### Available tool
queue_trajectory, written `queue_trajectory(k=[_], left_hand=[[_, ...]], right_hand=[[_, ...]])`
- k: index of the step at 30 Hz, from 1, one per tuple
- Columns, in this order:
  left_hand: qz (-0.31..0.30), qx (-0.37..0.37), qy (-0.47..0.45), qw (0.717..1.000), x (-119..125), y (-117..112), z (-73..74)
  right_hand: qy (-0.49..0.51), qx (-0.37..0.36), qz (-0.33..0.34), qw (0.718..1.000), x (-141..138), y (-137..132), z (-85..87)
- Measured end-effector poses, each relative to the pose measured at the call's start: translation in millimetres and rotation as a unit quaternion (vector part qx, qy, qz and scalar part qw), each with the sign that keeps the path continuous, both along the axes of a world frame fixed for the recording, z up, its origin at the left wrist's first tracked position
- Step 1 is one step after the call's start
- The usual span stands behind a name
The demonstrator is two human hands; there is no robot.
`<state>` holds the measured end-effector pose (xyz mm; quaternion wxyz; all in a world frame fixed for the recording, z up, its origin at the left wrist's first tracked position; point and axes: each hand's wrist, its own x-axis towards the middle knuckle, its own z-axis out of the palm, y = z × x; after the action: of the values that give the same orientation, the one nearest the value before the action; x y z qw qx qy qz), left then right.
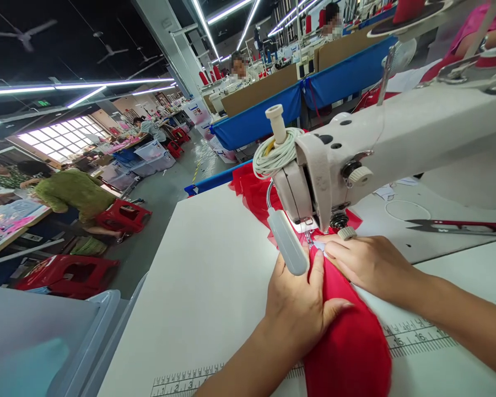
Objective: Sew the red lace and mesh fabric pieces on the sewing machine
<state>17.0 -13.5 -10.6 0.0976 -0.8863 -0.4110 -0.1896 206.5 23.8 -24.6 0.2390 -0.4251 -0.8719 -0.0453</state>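
Note:
A strip of red fabric runs across the white table and under the head of a white sewing machine. My left hand lies on the fabric just before the needle, fingers pressed down and thumb spread across the cloth. My right hand rests on the fabric's right side, fingertips close to the presser foot. More red fabric bunches up behind the machine. A grey lamp hangs in front of my left fingers and hides their tips.
Red-handled thread snips lie on the table at right. A ruler scale is printed along the table's front. A clear plastic bin stands at lower left. Other people sit at tables at left and behind, among red stools.

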Motion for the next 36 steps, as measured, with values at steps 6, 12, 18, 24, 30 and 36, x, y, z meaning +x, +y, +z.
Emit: queue_trajectory(k=[6, 12, 18, 24, 30, 36], left_hand=[[0.022, 0.009, -0.086, 0.996, -17.7, 28.5, 8.1], [0.104, -0.056, 0.086, 0.989, -27.9, 13.9, 22.5], [0.098, -0.212, 0.057, 0.971, -35.6, -31.2, 56.0], [0.298, -0.266, -0.209, 0.892, -64.0, 25.3, 59.9], [0.241, -0.370, -0.437, 0.784, -59.8, 47.4, 34.2], [0.096, -0.492, -0.618, 0.606, -55.8, 25.2, 26.4]], right_hand=[[0.005, 0.019, 0.017, 1.000, 0.6, 1.0, 0.8], [0.091, 0.030, 0.098, 0.991, 6.1, -0.8, 0.0], [0.121, -0.049, 0.223, 0.966, -5.5, -23.0, 24.3], [0.040, -0.046, 0.201, 0.978, -58.1, -39.6, 37.8], [-0.005, 0.001, 0.199, 0.980, -81.9, -52.2, 12.5], [0.042, -0.068, 0.187, 0.979, -77.2, -59.1, 7.1]])
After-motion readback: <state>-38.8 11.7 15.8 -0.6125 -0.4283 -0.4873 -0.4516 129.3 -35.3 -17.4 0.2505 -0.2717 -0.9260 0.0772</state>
